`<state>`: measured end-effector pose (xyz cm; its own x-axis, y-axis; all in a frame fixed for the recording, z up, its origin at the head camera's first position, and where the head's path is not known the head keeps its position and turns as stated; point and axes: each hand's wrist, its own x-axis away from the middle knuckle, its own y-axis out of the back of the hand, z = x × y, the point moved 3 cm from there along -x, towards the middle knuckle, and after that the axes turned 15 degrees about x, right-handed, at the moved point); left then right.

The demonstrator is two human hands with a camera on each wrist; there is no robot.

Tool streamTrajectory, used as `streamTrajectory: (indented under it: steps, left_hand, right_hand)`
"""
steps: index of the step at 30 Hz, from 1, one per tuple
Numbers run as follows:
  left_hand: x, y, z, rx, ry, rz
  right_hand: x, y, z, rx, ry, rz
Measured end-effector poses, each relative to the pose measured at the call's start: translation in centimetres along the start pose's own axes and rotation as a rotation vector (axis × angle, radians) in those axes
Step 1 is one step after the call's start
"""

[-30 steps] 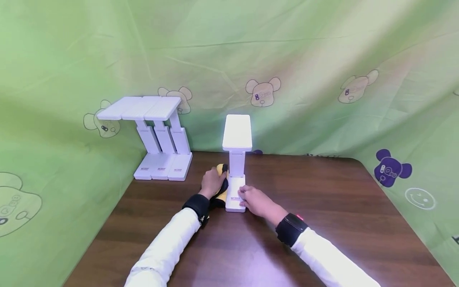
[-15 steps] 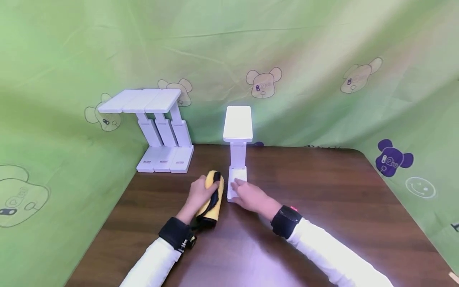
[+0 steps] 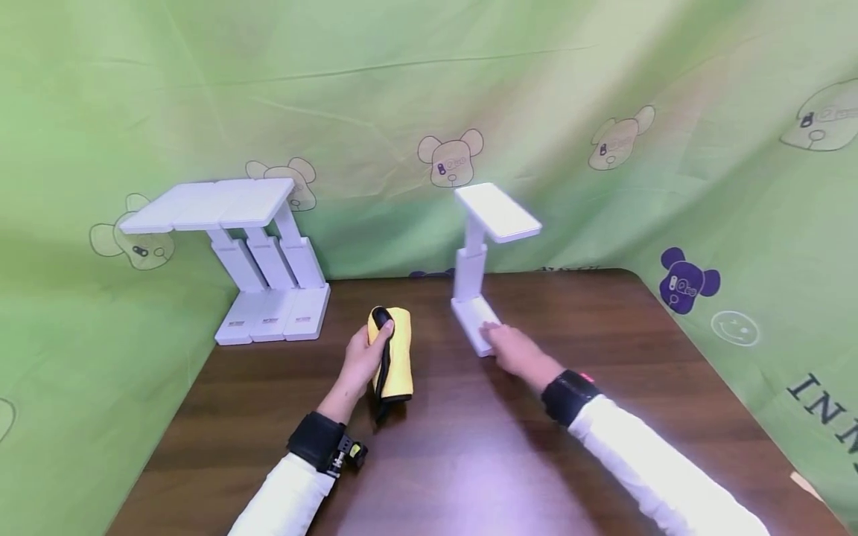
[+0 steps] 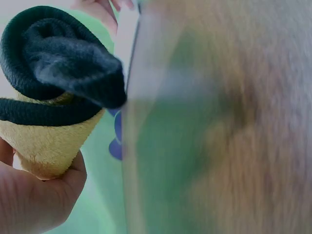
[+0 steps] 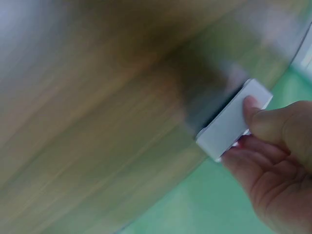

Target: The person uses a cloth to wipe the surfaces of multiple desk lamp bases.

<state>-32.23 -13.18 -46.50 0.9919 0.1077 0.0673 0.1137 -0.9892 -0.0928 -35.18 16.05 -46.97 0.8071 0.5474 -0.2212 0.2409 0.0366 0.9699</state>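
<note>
Right wrist: lamp base's end (image 5: 225, 128) in grip (image 5: 280, 175)

three lamps (image 3: 270, 264) are stood side by side, touching, at the back left of the table (image 3: 603, 350). to their right, well apart, a single lamp (image 3: 471, 272) is placed, its base (image 3: 473, 316) gripped at the front end by the right hand (image 3: 521, 353). between them, nearer the front, a cloth (image 3: 401, 353) is held in the left hand (image 3: 358, 366). the table is backed and flanked by a curtain (image 3: 375, 112).
</note>
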Motion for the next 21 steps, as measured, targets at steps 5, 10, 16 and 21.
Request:
streamTrajectory:
  steps: [5,10,16,21]
  left_hand:
    - [0.9,-0.8,0.0,0.008,0.013,0.041]
    - [0.9,-1.4,1.0,0.005,0.006,0.052]
    - [1.2,-1.6,1.3,-0.019,0.019,0.044]
    - [1.0,-2.1,1.5,0.000,0.021,0.053]
  right_hand:
    - [2.9,-0.8,-8.8,-0.017,-0.123,-0.004]
    - [6.2,-1.1,-16.9,-0.016,-0.299,0.069]
    - [8.4,-1.2,-22.6,-0.003,-0.430,0.129]
    - [8.7,-1.3,-24.6,-0.020,-0.480,0.153]
